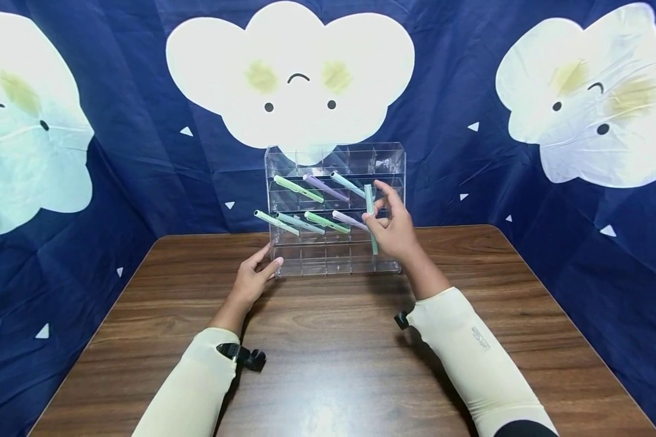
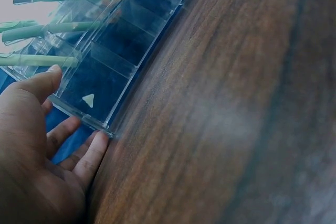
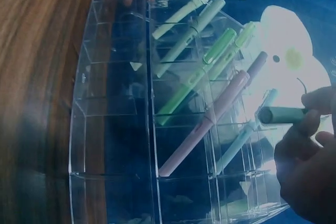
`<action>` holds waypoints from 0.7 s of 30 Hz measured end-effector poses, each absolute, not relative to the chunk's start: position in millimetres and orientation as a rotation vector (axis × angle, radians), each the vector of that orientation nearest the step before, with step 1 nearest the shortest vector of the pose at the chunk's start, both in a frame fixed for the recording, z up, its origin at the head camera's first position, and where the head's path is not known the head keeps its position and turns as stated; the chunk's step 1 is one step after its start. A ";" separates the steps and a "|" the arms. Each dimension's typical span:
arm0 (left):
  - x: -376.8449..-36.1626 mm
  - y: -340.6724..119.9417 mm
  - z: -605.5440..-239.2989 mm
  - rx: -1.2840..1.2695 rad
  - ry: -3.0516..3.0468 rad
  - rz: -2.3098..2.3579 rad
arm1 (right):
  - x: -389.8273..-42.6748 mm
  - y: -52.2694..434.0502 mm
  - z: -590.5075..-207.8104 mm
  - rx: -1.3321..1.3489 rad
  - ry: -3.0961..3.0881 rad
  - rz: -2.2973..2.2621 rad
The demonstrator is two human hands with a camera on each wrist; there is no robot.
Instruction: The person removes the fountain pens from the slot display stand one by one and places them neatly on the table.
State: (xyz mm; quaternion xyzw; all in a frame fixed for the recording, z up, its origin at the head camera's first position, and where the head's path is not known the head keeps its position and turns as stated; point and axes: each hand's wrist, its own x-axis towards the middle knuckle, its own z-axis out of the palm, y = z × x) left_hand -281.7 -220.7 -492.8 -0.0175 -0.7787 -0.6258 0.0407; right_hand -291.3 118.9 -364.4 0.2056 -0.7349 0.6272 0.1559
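Head view: a wooden table (image 1: 333, 364) w/ a clear acrylic rack (image 1: 334, 209) standing upright toward the far edge, at 12 o'clock from the person. Behind it hangs a dark blue backdrop (image 1: 120, 152) printed w/ white cloud faces. The rack is a grid of small open cells; seven pastel pens (green, lilac, teal) sit slanted in its middle rows, caps poking out toward the viewer.

Right hand (image 1: 395, 227) is raised in front of the rack's right side, approx 1 o'clock. Thumb and fingers pinch a green pen (image 1: 370, 212), held nearly vertical just before the right-hand cells; the other fingers are spread loosely. Right wrist view shows the pen's dark end facing the camera, not yet inside any cell.

Left hand (image 1: 254, 276) is at 11 o'clock, low on the table. Fingers are straight and relaxed, holding nothing; thumb and fingertips press against the rack's bottom-left corner, as left wrist view confirms.

Risks, as a judgement: the rack looks light and tall, so a firm push w/ the pen could tip it backward or slide it if the bracing hand lets go. The pen stands upright while the cells want a slanted entry; a poor angle could jam the tip on a divider. The right wrist is close to the protruding pens and could knock one loose.
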 end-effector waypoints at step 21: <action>-283.5 -220.6 -493.6 -0.035 -2.405 -1.922 | -261.6 90.2 -381.7 0.666 -2.340 1.988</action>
